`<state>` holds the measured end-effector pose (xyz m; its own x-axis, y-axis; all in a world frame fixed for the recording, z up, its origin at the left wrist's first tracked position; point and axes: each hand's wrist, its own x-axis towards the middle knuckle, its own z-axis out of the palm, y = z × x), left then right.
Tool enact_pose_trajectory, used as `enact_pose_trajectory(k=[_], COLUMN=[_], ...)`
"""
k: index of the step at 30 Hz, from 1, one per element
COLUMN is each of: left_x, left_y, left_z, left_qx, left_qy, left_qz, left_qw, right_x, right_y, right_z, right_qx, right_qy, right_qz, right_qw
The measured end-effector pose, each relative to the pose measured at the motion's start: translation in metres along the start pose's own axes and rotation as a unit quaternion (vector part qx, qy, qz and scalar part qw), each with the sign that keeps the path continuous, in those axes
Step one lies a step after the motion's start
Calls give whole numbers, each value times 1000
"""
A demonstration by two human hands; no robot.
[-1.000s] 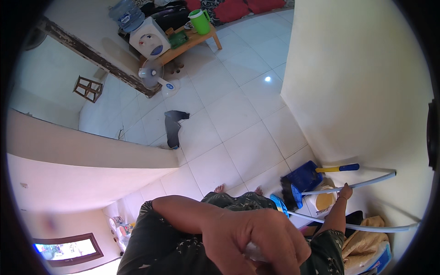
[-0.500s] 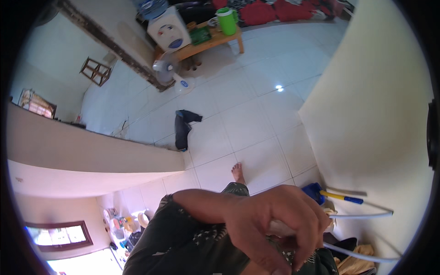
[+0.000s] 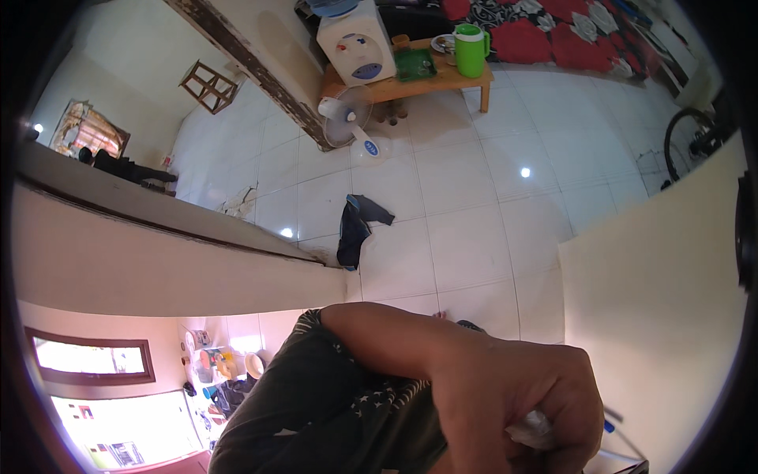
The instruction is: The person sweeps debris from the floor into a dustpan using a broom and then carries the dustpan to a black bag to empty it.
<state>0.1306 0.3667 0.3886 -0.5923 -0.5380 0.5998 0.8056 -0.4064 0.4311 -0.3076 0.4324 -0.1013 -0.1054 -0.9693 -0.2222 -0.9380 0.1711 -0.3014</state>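
Note:
My left hand [image 3: 537,395] is raised close in front of me at the lower right, its bare forearm crossing from the left out of a dark patterned sleeve. Its fingers curl around a small, crumpled, pale translucent thing [image 3: 533,430]; most of that thing lies hidden inside the hand. My right hand does not show. Past the forearm, the toes of a bare foot [image 3: 440,314] peek out on the white tiles.
A dark garment [image 3: 355,229] lies on the tiled floor by a wall end. Farther off stand a white fan [image 3: 351,118] and a low wooden bench [image 3: 430,83] with a water dispenser [image 3: 355,43] and green jug [image 3: 471,51]. A pale wall [image 3: 655,292] rises at the right.
My left hand has moved to the right and turned, so more of the pale thing shows. The room has shifted rightward in view, a wheel appears at the right, and the blue dustpan is largely hidden.

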Motion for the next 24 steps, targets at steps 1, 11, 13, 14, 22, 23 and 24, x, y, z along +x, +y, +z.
enact_pose_trajectory(k=[1,11,13,14,22,23,24], left_x=[3,28,39,48,42,50,49], left_y=[16,67,44,64,79,84,88], left_z=[-2,-59,-71,-70,-76,-79,-78], left_qx=[41,210,154,107,402,405,404], left_qy=[22,50,58,9,132,129,124], left_qz=[-13,16,84,98,216,300,341], left_qw=[999,976,983,989,880,854,840], right_x=[9,157,213,227,315,318,319], right_y=[9,59,10,71,-98,-95,-92], right_z=[6,18,9,14,-34,-31,-27], right_qx=[-21,-247,-71,-208,19,-86,-189], right_qy=[26,-259,-315,-160,-69,-159,-247], right_qz=[-3,-151,-23,-369,-163,-194,-221], right_qw=[999,921,946,892,984,964,924])
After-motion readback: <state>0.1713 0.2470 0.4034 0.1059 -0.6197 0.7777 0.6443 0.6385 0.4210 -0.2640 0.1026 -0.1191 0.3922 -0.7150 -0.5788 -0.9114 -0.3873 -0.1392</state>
